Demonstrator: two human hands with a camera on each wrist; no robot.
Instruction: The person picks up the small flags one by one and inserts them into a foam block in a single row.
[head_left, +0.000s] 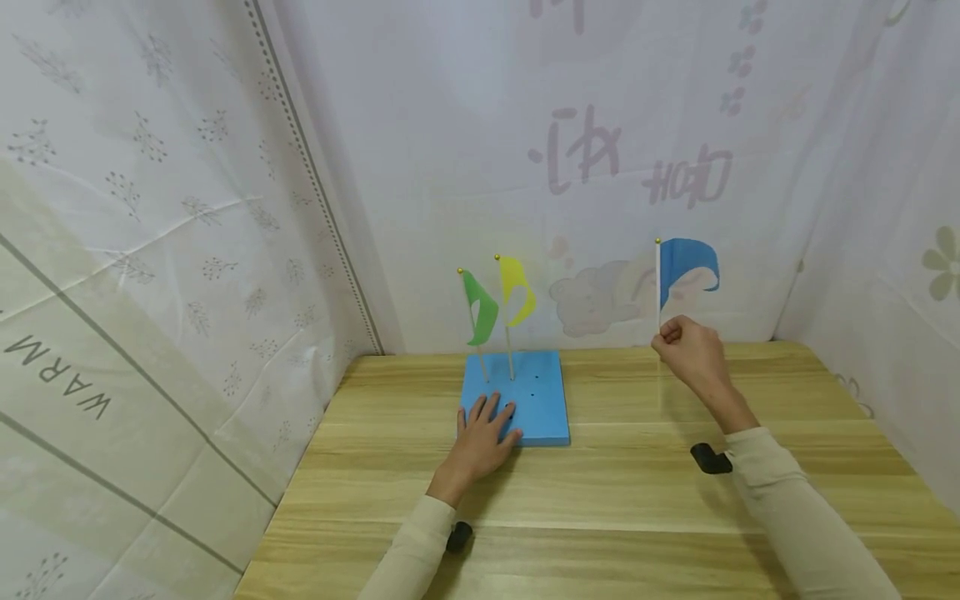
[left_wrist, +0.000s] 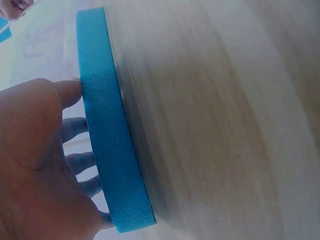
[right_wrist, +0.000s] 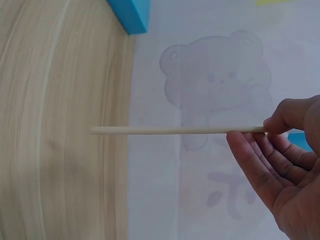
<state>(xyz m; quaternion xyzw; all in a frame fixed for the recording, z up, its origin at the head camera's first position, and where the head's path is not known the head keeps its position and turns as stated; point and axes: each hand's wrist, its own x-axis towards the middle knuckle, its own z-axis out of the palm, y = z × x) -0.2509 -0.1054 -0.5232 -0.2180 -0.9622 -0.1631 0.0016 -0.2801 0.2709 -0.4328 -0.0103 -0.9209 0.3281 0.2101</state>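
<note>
My left hand (head_left: 477, 446) rests with spread fingers on the near left part of a blue foam board (head_left: 552, 421). In the left wrist view its fingertips touch the board's upper face, above the thick side edge (left_wrist: 107, 125). Standing in the board's back part are a green flag (head_left: 486, 312), leaning left, and a yellow flag (head_left: 512, 275). Small dark holes show in its surface. Off to the right, my right hand (head_left: 693, 354) pinches the stick of a blue flag (head_left: 681, 260), held upright. The stick's bare lower end (right_wrist: 150, 130) points down, away from the board.
A wooden table (head_left: 600, 500) lies under everything. Printed curtains (head_left: 450, 125) hang behind it and at both sides. Black wrist-worn pieces show under the left sleeve (head_left: 459, 537) and beside the right sleeve (head_left: 711, 458).
</note>
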